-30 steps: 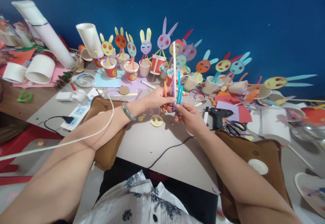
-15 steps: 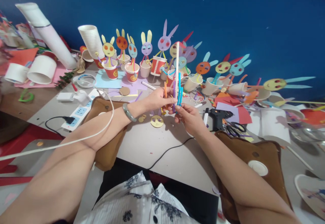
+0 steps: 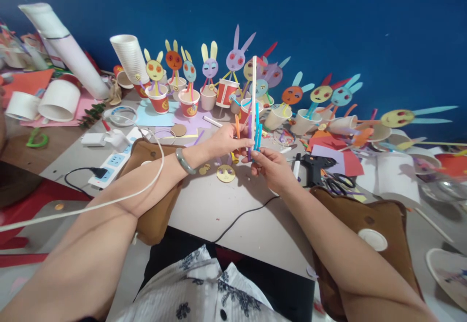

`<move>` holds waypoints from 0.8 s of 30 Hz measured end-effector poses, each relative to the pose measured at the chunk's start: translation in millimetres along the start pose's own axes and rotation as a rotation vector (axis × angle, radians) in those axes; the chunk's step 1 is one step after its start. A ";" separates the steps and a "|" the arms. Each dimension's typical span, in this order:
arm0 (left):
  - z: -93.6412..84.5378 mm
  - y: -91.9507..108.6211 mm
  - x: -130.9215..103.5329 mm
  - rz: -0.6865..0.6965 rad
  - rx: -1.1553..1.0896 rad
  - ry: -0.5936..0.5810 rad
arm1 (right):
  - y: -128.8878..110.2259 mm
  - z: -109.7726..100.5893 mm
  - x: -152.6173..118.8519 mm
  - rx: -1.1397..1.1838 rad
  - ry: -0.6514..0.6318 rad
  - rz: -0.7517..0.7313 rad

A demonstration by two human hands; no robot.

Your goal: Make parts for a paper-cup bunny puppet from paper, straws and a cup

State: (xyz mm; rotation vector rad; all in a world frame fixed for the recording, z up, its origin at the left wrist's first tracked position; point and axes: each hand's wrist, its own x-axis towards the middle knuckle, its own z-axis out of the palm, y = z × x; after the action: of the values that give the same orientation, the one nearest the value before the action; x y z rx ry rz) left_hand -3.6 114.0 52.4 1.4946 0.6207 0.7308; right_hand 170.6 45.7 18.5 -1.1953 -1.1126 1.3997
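Fingers point(image 3: 245, 143) closed, I noted: the right hand point(image 3: 273, 167) held blue strips point(image 3: 259, 134); the left hand point(image 3: 229, 139) pinched a white stick point(image 3: 254, 88) upright above the table point(image 3: 207, 210). I judged the step alignment, next requiring steady pressure. Rabbit figures point(image 3: 209, 69) stood beyond.

**Dressed in White, Strewn With Dark Flowers**

Wore a white shirt point(image 3: 206, 293), finely crinkled lengthwise and printed with blue-black blossoms point(image 3: 183, 310) and leafy sprigs, clustered most thickly on the right of the front. Showed one small, round, dark button point(image 3: 223, 314) at the lower edge of view, then farther down a front parted into two pointed edges. Had black clothing point(image 3: 168, 249) below that, too shadowed to make out any cut. Carried a smooth, rounded, grey-green bangle point(image 3: 184, 162) around the left wrist. Went bare along the left arm point(image 3: 102, 244) and right arm point(image 3: 321, 229), down to each hand point(image 3: 272, 166).
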 end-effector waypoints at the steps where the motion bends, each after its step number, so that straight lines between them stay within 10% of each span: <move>1: 0.0 0.1 -0.2 -0.003 -0.004 0.010 | -0.5 0.0 0.0 -0.001 -0.004 -0.002; 24: -6.1 -2.7 1.6 -0.058 -0.057 0.017 | -1.2 0.8 0.1 -0.005 0.011 0.013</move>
State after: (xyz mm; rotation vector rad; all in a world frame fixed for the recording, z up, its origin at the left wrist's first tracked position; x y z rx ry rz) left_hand -7.1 119.4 49.8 1.4132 0.6486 0.7115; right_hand 170.0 45.9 19.7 -1.2141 -1.1037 1.3992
